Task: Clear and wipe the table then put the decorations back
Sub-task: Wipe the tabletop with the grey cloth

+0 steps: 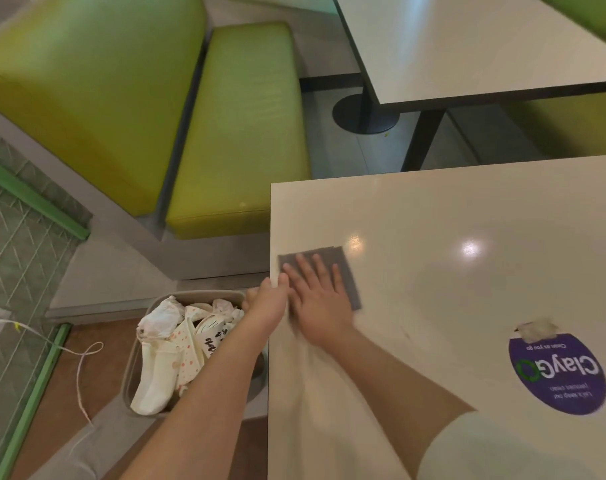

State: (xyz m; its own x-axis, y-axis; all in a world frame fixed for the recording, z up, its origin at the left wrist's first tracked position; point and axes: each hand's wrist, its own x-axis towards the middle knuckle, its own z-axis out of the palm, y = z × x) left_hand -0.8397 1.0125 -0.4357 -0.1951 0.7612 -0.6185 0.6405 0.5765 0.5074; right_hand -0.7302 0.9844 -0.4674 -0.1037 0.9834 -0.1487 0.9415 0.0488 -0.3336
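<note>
Nearest us, at about five o'clock, a round purple ClayGo sticker (558,374) sits on the cream desk (467,271), with a torn scrap of tape (537,330) touching its far edge. At seven o'clock, on the floor just beside the desk's left edge, a grey bin (135,362) holds crumpled paper wrappers and cups (176,344), which suggests the clearing is already done. Moving outward, our right hand (320,299) lies flat with fingers straight and spread, pressing a grey cloth (343,271) onto the desk close to the left edge, at about eleven o'clock from the sticker. Our left hand (268,301) waits at that same edge, just beside the right one and over the bin; its fingers are turned away, so we cannot tell whether they are cupped or curled. We judge the step in hand to be sweeping crumbs off the edge toward the bin. To do it well, we should keep the palm flat and the pressure even, draw the cloth in overlapping strokes toward the left edge, and keep the left hand below the rim to catch what falls. The far half of the desk looks unwiped. Beyond, at ten to twelve o'clock, stands a green padded bench (239,133), and at one o'clock a second table (467,46). No decorations are in view.
</note>
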